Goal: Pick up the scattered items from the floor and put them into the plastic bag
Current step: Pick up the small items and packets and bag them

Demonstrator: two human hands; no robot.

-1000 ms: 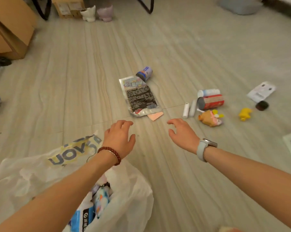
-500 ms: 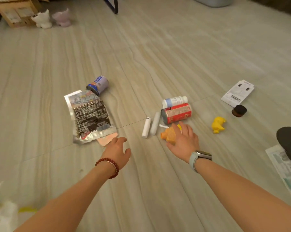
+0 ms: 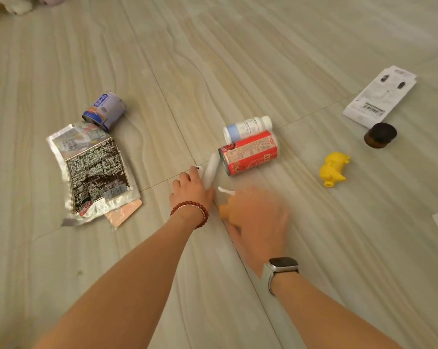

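Both my forearms reach forward and down, bare. My left hand (image 3: 191,188) has its fingers curled downward, a red bead bracelet at the wrist. My right hand (image 3: 258,217) is motion-blurred, its grip unreadable, a watch on its wrist.

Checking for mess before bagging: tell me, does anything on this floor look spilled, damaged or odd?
No spill shows. The red can, the white bottle and the blue can lie tipped on their sides, and the foil packet is crumpled. The right hand is blurred, so its grip on the orange toy is unclear.
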